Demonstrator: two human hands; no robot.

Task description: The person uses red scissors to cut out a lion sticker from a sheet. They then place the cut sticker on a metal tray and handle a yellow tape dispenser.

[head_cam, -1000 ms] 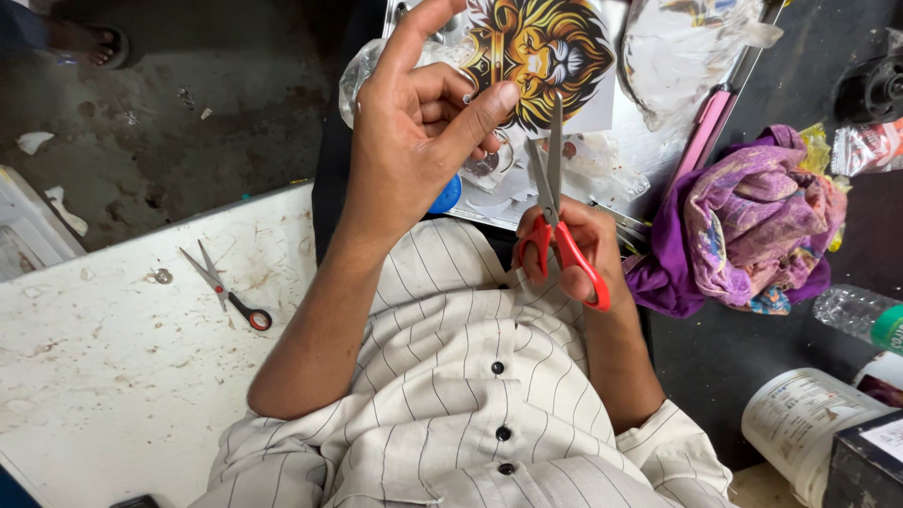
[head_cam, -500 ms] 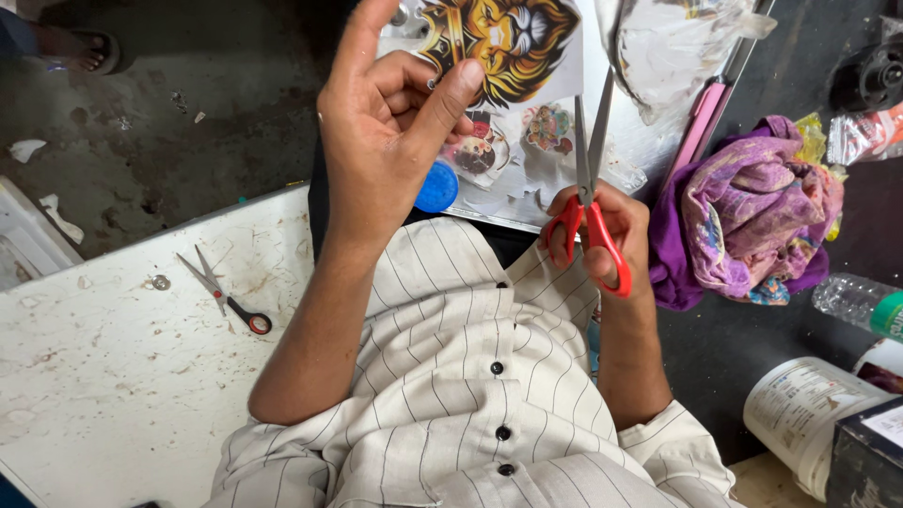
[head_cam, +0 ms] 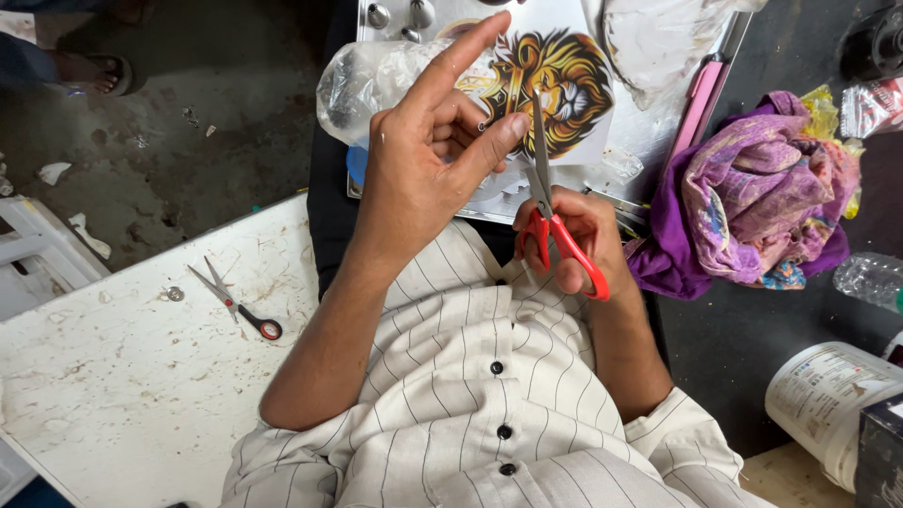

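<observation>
Head view looking straight down: the right hand (head_cam: 569,240) has its fingers through the loops of the red-handled steel scissors (head_cam: 555,216), blades pointing up over the lion-head print sheet (head_cam: 555,89). Compared with half a second ago the scissors have tipped back left, so the blades now cross the lion instead of standing off to its right. The left hand (head_cam: 428,165) is just left of the lion, index finger sticking straight up, thumb pinched against the curled fingers; something small might be in that pinch but I honestly can't tell. It sits a bit closer to the blades than before. A clear plastic bag (head_cam: 367,85) peeks out behind it. The small spare scissors (head_cam: 235,303) lie on the scuffed white counter (head_cam: 113,376), well left of the lion, same spot as earlier.
</observation>
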